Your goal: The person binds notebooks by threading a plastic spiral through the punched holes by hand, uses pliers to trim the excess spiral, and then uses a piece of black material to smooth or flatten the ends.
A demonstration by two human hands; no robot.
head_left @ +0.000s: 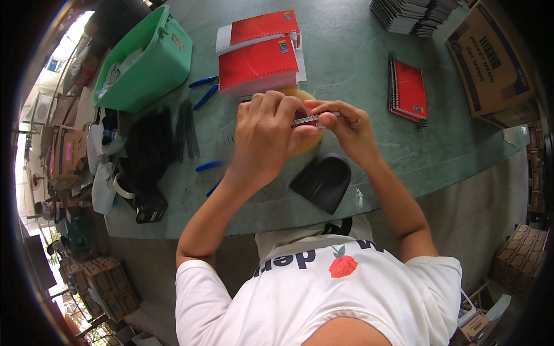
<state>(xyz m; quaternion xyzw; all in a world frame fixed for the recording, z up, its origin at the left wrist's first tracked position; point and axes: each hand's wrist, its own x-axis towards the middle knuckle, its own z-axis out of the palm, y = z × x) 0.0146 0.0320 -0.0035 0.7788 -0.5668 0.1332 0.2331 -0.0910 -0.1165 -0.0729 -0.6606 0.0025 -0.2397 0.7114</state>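
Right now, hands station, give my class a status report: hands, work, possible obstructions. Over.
Left hand and right hand gripping. Spiral-bound notebook between them, mostly hidden. Possible clutter: yellow round object behind hands, blue tool handle near left hand.

Left fingers (270, 104) near right fingers (334, 107)

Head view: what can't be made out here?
All in the head view:
Coil-edged piece: mostly covered by the left hand and right hand.
Yellow round thing: partly hidden by the hands.
Lower blue-handled tool: its head is hidden by the left forearm.
Coil-bound stack: cut off by the top edge.
Green bin: contents too small to identify.
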